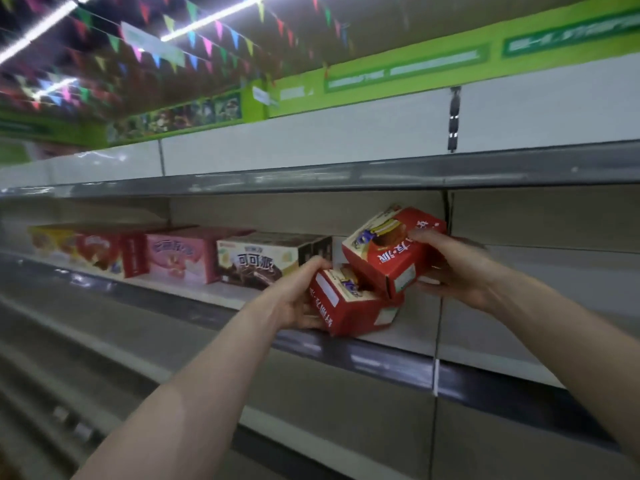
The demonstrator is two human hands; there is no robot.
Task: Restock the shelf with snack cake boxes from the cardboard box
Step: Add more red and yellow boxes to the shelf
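Here, left hand [298, 299] gripping lower red box [349, 310], right hand [450, 271] gripping tilted upper red box [394, 251], print upside down.

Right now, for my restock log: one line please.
left hand: grips lower red box | right hand: holds upper red box | shelf: both unplaced

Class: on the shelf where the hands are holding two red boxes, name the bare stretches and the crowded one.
Bare: the shelf right of the two red boxes, held by the left hand and right hand, past the upright seam. Crowded: leftward, the brown box, pink box and red-yellow box stand side by side.
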